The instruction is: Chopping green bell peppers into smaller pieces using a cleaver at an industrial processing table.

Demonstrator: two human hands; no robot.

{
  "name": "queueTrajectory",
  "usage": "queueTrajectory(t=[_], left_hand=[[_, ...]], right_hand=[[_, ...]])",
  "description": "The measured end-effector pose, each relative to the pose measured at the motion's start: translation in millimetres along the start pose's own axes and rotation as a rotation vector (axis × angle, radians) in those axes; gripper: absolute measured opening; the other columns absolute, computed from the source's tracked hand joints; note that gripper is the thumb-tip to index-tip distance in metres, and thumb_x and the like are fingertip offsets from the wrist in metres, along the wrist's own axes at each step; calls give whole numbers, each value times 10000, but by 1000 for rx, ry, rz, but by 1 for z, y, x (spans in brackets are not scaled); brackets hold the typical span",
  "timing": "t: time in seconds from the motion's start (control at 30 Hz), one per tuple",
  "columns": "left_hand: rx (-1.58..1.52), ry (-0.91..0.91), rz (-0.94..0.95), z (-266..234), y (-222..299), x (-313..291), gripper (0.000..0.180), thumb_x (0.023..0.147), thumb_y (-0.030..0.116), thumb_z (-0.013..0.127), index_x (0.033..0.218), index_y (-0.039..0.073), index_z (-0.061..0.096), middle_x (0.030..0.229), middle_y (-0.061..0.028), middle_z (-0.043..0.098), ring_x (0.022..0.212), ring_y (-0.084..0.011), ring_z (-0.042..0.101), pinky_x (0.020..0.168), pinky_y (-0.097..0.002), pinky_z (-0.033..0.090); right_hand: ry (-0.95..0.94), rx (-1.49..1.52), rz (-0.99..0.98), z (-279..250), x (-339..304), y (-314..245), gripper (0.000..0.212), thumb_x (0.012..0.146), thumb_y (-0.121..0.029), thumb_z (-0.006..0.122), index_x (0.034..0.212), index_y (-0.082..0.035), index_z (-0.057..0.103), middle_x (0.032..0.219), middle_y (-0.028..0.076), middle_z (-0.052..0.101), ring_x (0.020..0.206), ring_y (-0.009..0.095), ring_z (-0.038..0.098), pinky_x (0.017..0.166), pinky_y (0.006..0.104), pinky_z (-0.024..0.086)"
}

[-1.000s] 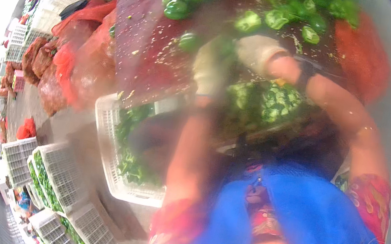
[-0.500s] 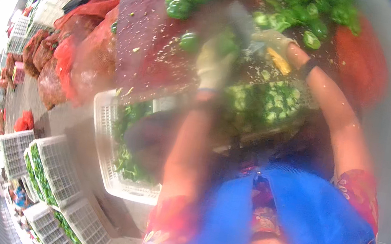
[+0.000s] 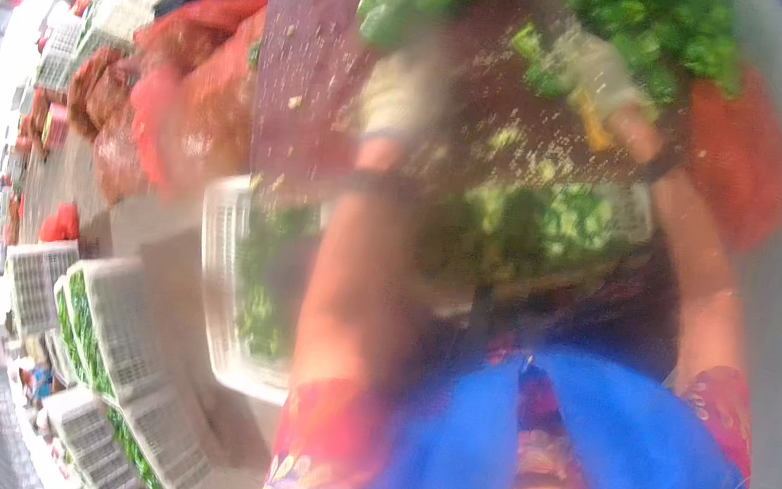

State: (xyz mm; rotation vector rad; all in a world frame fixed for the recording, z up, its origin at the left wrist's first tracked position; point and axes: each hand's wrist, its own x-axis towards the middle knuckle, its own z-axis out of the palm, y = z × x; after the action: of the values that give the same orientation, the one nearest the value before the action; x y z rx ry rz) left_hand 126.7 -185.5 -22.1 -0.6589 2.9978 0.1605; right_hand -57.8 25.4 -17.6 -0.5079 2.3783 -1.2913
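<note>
My left hand, in a pale glove, is smeared by motion at the near edge of a heap of green bell peppers. Whether its fingers are closed or hold anything cannot be told. Farther right my right hand, gloved too, is closed around a knife with a yellow handle; the blade is lost in blur. Some green pepper pieces lie beside that hand. Pale seeds and scraps are scattered over the dark red tabletop.
Against the table's near edge stands a crate of cut green pieces. A white crate with green peppers is on the floor to its left. More peppers lie far right, by a red mesh sack. Full sacks and stacked crates stand left.
My left hand has moved left to the pepper heap from beside the right hand, where a green pepper was at it. My right hand has shifted slightly; the grey blade is no longer distinct.
</note>
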Motion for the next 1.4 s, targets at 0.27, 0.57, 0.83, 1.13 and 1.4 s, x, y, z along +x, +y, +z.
queueTrajectory(t=[0.27,0.57,0.83,1.13,1.4], left_hand=[[-881,38,-317,2,5,-20,584,743,115,737,1256,41,466,1147,-151,594,1040,-247,589,901,-357,504],[-834,309,-175,29,30,-32,565,810,295,665,1302,113,455,1217,-114,576,1091,-281,574,958,-379,439],[-585,377,-60,56,17,-39,594,784,290,674,1300,96,452,1222,-160,541,1134,-334,521,960,-400,429],[-623,671,-13,62,21,-39,301,756,183,619,1040,91,580,959,-145,591,955,-376,518,824,-468,434],[-655,601,-59,60,27,-33,356,725,205,682,1058,115,598,970,-156,610,966,-359,546,836,-457,437]], right_hand=[[-216,-124,-453,61,-74,14,177,880,-190,571,1010,-97,646,1000,68,659,930,184,627,816,298,527],[-58,-1025,-934,56,-61,21,323,910,-344,547,956,-28,603,777,80,638,659,181,609,603,324,501],[-387,-677,-327,71,-86,-55,367,932,-340,420,997,-25,596,871,179,640,856,331,612,762,415,471],[-474,-807,-266,92,-53,-55,437,941,-345,367,994,3,626,949,228,637,896,389,593,813,447,452],[-630,-689,-220,92,0,-15,213,834,-185,608,990,-57,673,876,163,680,775,265,669,703,347,556]])
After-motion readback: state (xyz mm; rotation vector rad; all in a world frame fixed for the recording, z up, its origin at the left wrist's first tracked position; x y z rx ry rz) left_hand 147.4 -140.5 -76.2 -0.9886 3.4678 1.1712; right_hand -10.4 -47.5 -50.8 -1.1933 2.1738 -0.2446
